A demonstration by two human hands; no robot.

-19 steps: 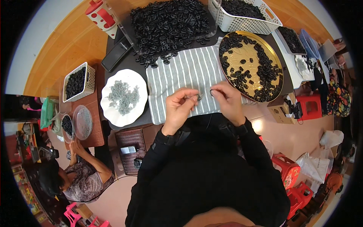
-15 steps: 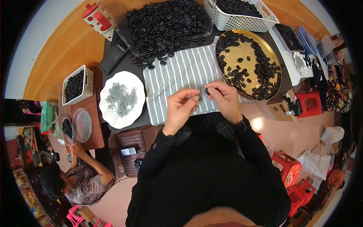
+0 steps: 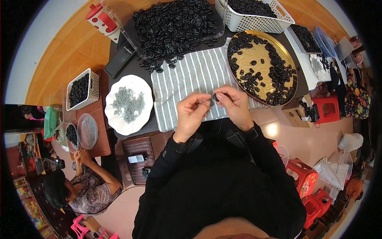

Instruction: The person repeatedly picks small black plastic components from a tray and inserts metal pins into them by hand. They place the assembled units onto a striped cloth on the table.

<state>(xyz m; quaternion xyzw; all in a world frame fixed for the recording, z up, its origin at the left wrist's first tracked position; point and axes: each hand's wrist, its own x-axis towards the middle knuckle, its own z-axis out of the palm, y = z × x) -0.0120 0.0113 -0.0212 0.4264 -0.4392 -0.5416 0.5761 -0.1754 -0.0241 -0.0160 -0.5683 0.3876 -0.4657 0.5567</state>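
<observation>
My left hand [image 3: 190,114] and my right hand [image 3: 235,104] meet above the near edge of a grey-and-white striped cloth [image 3: 183,79]. Thumb and forefinger of the right pinch a small black plastic piece [image 3: 215,96]. Opposite it, the left hand's thumb and forefinger are pressed together; what they hold is too small to make out. To the left stands a white scalloped plate [image 3: 113,121] bearing a heap of tiny grey pieces [image 3: 128,104]. A round gold tray [image 3: 250,55] of small black pieces lies at the right.
Behind the cloth, a clear bin holds a mound of black two-holed parts [image 3: 175,28], some spilling forward. A white basket [image 3: 254,24] stands back right, a phone [image 3: 120,61] and dotted jug [image 3: 101,20] back left. Another person [image 3: 89,187] sits lower left; red stools [image 3: 302,177] stand right.
My right hand has shifted slightly left, bringing the black piece closer to my left fingertips. The left hand stays almost in place.
</observation>
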